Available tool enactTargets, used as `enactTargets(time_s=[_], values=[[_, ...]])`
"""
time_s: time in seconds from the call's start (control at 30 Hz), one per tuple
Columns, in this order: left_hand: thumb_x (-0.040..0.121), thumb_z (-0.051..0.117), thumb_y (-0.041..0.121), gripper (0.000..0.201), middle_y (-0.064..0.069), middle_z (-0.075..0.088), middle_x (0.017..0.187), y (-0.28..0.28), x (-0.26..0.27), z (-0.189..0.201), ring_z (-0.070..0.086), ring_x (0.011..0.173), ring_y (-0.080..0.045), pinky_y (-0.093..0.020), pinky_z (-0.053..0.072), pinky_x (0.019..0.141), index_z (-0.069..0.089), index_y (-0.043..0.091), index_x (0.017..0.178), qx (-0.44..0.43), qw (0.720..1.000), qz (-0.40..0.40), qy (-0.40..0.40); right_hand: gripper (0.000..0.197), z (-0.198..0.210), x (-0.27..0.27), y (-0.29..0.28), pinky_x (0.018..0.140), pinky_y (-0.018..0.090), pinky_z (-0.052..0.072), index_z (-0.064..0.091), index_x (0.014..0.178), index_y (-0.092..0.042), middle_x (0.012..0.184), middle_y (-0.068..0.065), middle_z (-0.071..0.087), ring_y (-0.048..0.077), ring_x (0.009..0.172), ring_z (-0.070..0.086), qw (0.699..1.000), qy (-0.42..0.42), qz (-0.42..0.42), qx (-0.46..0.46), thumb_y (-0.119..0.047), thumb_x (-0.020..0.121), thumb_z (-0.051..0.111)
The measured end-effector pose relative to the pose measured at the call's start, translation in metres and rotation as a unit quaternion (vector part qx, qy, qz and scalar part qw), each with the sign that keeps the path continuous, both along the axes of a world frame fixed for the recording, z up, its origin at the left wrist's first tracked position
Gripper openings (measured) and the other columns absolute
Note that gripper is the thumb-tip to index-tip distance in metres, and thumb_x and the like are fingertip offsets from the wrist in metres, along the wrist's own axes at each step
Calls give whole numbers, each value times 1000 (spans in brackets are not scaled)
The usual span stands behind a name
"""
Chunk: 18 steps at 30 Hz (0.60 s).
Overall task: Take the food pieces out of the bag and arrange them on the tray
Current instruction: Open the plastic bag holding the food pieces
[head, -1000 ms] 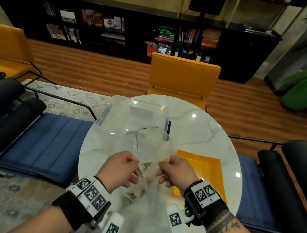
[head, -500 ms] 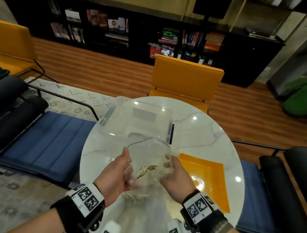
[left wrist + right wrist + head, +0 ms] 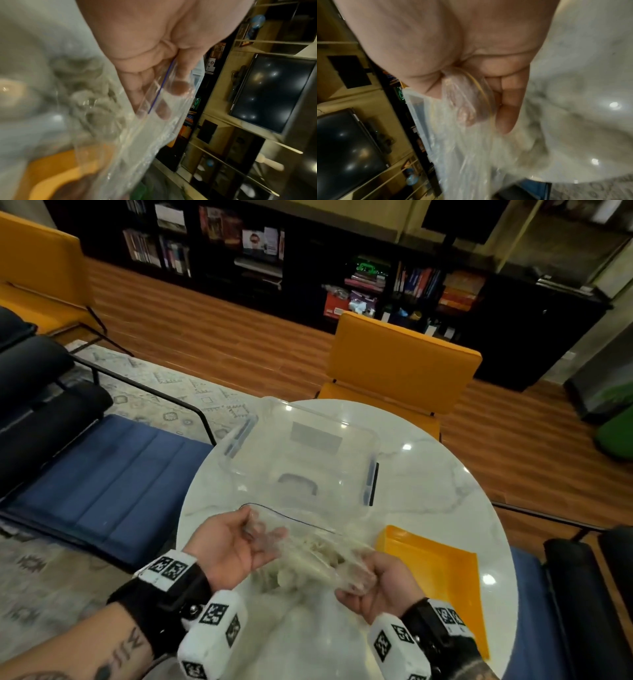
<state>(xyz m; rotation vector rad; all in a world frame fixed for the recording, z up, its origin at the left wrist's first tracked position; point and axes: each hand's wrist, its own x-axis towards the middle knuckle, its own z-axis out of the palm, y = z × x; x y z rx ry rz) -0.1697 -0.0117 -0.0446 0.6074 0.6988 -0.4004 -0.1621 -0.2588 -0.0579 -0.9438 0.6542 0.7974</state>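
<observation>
A clear zip bag (image 3: 308, 546) with a dark zip line holds pale food pieces (image 3: 294, 573) and hangs just above the round marble table (image 3: 428, 491). My left hand (image 3: 263, 537), palm turned up, pinches the bag's left rim. In the left wrist view the fingers (image 3: 161, 111) press the blue zip strip (image 3: 159, 92). My right hand (image 3: 356, 582) grips the bag's right rim, and the right wrist view shows the plastic (image 3: 467, 102) bunched between thumb and fingers. The orange tray (image 3: 438, 577) lies flat just right of my right hand, with nothing on it.
An open clear plastic box (image 3: 301, 453) stands on the table beyond the bag. An orange chair (image 3: 400, 364) sits at the table's far side. Blue cushioned seats (image 3: 102, 474) flank the table left and right. Bookshelves line the far wall.
Both hands pulled the bag's mouth apart and turned palm up. The mouth now stretches wide between them, and my right hand has dropped closer to the tray.
</observation>
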Motion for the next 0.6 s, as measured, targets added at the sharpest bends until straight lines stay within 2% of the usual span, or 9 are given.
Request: enactTargets(time_s=[0.07, 0.17, 0.27, 0.33, 0.37, 0.47, 0.5, 0.53, 0.6], values=[[94, 47, 19, 30, -2, 39, 46, -11, 2, 6, 59, 65, -31, -39, 57, 50, 46, 16, 64, -10, 1000, 12, 14, 28, -9, -4, -3, 63, 42, 57, 65, 96, -11, 68, 10, 64, 25, 53, 56, 999, 1, 38, -33, -5, 71, 53], [80, 55, 16, 21, 1, 26, 47, -24, 3, 8, 32, 43, -21, -33, 49, 56, 45, 17, 61, 16, 999, 48, 12, 32, -9, -9, -5, 78, 50, 56, 67, 103, -17, 69, 3, 65, 24, 56, 61, 985, -57, 138, -81, -25, 73, 75], [66, 70, 11, 22, 3, 28, 52, -26, 3, 5, 28, 38, -16, -27, 41, 48, 49, 18, 68, 59, 998, 3, -23, 45, -6, -9, 5, 60, 33, 58, 62, 111, -22, 76, -6, 69, 20, 61, 66, 897, -213, 289, -256, -46, 77, 80], [61, 76, 5, 35, 1, 42, 55, -25, 0, 0, 35, 40, -14, -24, 38, 45, 52, 18, 81, 134, 983, -102, -79, 36, -8, -9, 16, 69, 39, 60, 67, 102, -20, 85, -2, 72, 16, 72, 72, 833, -292, 326, -338, -52, 85, 68], [62, 76, 7, 37, -1, 50, 60, -25, -1, -2, 38, 43, -14, -23, 36, 45, 52, 18, 88, 180, 966, -152, -102, 36, -10, -8, 21, 74, 42, 60, 69, 97, -18, 89, 0, 74, 17, 75, 73, 828, -294, 322, -353, -52, 87, 62], [76, 75, 21, 33, 0, 54, 72, -16, -2, -14, 40, 52, -14, -23, 34, 45, 55, 16, 102, 346, 900, -238, -117, 20, -12, -4, 32, 63, 36, 57, 64, 94, -4, 91, 13, 76, 29, 76, 70, 958, -149, 126, -211, -21, 100, 54], [85, 72, 24, 25, 0, 55, 77, -10, -2, -19, 43, 56, -14, -23, 35, 46, 57, 15, 103, 402, 871, -258, -116, 15, -13, -2, 34, 62, 36, 57, 61, 96, -1, 87, 17, 74, 32, 75, 69, 984, -104, 53, -138, -12, 101, 52], [93, 64, 29, 18, 0, 59, 80, -4, -1, -25, 44, 60, -15, -24, 36, 47, 60, 14, 103, 445, 845, -277, -105, 11, -12, 0, 35, 64, 39, 56, 59, 97, 1, 82, 18, 71, 33, 72, 68, 993, -78, 9, -89, -7, 99, 52], [99, 53, 35, 27, -1, 66, 78, 10, -2, -37, 45, 57, -15, -24, 35, 46, 61, 10, 101, 456, 840, -287, -65, 4, -13, 1, 34, 66, 40, 50, 56, 89, -1, 67, 15, 64, 29, 60, 65, 997, -62, -18, -41, -4, 90, 53]])
